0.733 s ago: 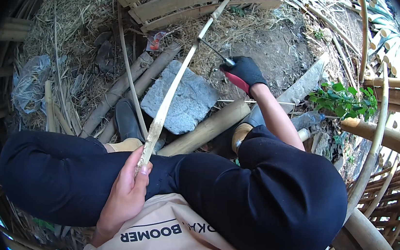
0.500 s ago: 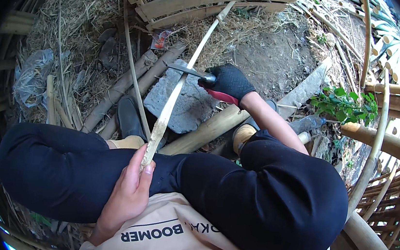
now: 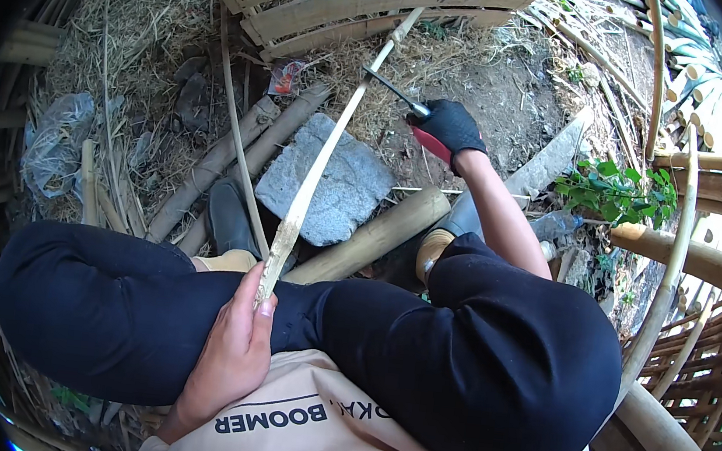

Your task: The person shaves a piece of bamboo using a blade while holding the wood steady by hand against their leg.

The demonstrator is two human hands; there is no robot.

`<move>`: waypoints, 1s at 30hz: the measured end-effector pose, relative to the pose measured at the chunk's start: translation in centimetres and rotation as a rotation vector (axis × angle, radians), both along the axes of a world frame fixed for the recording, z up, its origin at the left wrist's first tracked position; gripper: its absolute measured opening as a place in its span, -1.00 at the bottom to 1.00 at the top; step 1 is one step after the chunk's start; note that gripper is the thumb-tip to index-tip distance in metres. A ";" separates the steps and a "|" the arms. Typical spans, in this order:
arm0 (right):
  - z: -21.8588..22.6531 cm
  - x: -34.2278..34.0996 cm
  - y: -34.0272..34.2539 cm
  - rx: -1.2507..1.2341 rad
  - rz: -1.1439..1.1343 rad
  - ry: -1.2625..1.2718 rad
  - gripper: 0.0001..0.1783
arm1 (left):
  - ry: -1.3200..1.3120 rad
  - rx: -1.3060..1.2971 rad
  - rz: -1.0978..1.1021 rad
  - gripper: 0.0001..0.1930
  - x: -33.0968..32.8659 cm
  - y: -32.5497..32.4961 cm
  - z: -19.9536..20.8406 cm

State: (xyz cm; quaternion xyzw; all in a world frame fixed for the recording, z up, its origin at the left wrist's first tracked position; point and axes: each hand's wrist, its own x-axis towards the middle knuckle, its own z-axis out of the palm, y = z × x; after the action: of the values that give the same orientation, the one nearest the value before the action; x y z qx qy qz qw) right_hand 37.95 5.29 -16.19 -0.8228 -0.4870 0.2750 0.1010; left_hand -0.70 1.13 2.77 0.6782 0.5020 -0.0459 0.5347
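My bare left hand [image 3: 236, 344] is closed round the near end of a long, pale bamboo strip [image 3: 320, 173], over my lap. The strip slants up and away, past a grey stone block [image 3: 333, 196], toward a wooden slatted crate. A black and red glove covers my right hand [image 3: 447, 133], which grips the handle of a knife [image 3: 399, 93]. The blade's tip reaches the strip beyond the stone, on its right side; whether it touches the strip I cannot tell.
Bamboo poles [image 3: 368, 237] lie around the stone between my feet. The slatted crate [image 3: 384, 3] stands at the far side. A crumpled plastic bag [image 3: 59, 141] lies at left, a leafy green plant [image 3: 620, 191] at right. Cut bamboo [image 3: 704, 99] is piled at far right.
My right hand has moved farther away and slightly right with the knife, so the blade is higher along the strip. My left hand stays in nearly the same place.
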 end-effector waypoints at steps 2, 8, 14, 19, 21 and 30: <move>1.7 -1.9 -0.4 0.013 0.073 0.072 -0.58 | -0.003 -0.004 0.004 -0.50 -0.4 -0.1 -0.1; 4.4 -5.9 -0.3 -0.046 0.253 0.164 -0.55 | 0.012 0.098 -0.070 -0.50 -0.5 -0.1 -0.5; 2.7 -4.4 1.5 -0.008 0.362 -0.054 -0.64 | 0.020 0.189 -0.148 -0.50 -0.5 0.1 -1.6; 2.8 -4.1 1.9 0.005 0.364 -0.074 -0.65 | 0.045 0.181 -0.149 -0.49 -0.3 0.2 -1.4; 1.6 -2.5 1.7 0.019 0.369 -0.105 -0.64 | 0.034 0.192 -0.154 -0.49 -0.6 -0.1 -1.3; 6.1 -2.6 -0.2 0.102 0.370 -0.133 -0.59 | -0.017 0.224 -0.173 -0.49 -0.6 -0.3 -0.9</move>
State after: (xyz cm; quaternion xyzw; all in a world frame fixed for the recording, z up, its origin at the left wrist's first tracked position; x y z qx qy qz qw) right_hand 35.35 5.06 -10.08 -0.7296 -0.6486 0.2088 0.0578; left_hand -1.35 0.80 1.88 0.7749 0.4390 -0.0298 0.4537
